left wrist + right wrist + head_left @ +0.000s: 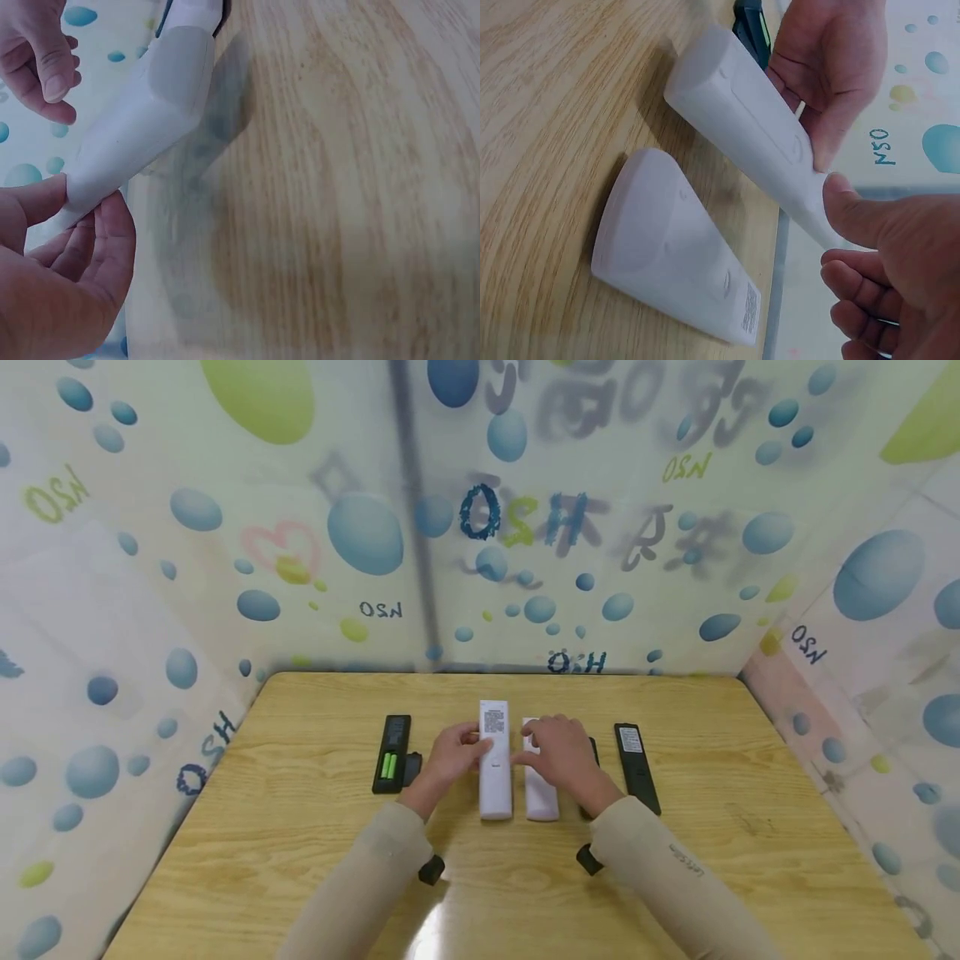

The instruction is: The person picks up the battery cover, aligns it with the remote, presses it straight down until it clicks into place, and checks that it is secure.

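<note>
My left hand (pixel 450 756) grips a white remote control (pixel 495 793), thumb on top and fingers underneath. The remote is back side up, with a printed label at its far end, and is lifted off the table in the wrist views. Close to its right side, my right hand (pixel 562 752) has loosely bent fingers with nothing visible between them; whether its thumb (pixel 844 202) touches the remote I cannot tell. Below the right hand a second white remote (pixel 542 802) lies back side up on the table, partly covered by that hand in the head view.
On the wooden table (pixel 285 827), a black remote (pixel 396 739) at left shows green batteries (pixel 388 766) in its open compartment, a small black cover (pixel 412 768) beside it. A black remote (pixel 637 768) lies at right; another dark one is mostly behind my right wrist. Patterned walls (pixel 495 610) enclose the table.
</note>
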Demonstrator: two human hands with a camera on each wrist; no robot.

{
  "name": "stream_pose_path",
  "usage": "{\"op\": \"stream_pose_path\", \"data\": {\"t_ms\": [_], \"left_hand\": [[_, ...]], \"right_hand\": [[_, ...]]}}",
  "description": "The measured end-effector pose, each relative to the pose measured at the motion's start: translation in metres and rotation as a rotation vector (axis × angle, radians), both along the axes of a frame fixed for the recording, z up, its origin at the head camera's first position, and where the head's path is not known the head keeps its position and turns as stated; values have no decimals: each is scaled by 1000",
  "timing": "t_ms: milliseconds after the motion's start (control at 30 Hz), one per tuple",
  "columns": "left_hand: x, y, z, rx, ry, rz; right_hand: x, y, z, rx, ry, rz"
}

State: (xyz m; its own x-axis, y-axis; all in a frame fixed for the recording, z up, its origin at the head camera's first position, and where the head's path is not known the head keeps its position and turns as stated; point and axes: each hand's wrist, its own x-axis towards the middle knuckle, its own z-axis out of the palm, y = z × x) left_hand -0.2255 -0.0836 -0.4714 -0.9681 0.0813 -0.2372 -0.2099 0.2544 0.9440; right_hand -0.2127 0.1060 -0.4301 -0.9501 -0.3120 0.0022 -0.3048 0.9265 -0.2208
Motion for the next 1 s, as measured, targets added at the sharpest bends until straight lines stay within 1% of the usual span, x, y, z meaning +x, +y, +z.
{"op": "stream_pose_path", "data": {"t_ms": [67,167,300,500,700,1000], "left_hand": [[0,1,-2,-23,-25,4],[1,2,-5,-50,-41,0],[1,3,-8,-80,-48,-2],[0,7,-13,-173,-61,13],[0,8,-17,-178,-83,54],[4,11,-16,-222,-43,115]], "right_hand": [[0,3,0,-1,-8,-11],[1,7,0,-7,-24,-27],[1,11,-3,-8,-31,-34],[0,15,-10,-4,-25,-33],[0,16,-12,10,-27,-25],[-3,23,-7,40,-5,-11]]}}
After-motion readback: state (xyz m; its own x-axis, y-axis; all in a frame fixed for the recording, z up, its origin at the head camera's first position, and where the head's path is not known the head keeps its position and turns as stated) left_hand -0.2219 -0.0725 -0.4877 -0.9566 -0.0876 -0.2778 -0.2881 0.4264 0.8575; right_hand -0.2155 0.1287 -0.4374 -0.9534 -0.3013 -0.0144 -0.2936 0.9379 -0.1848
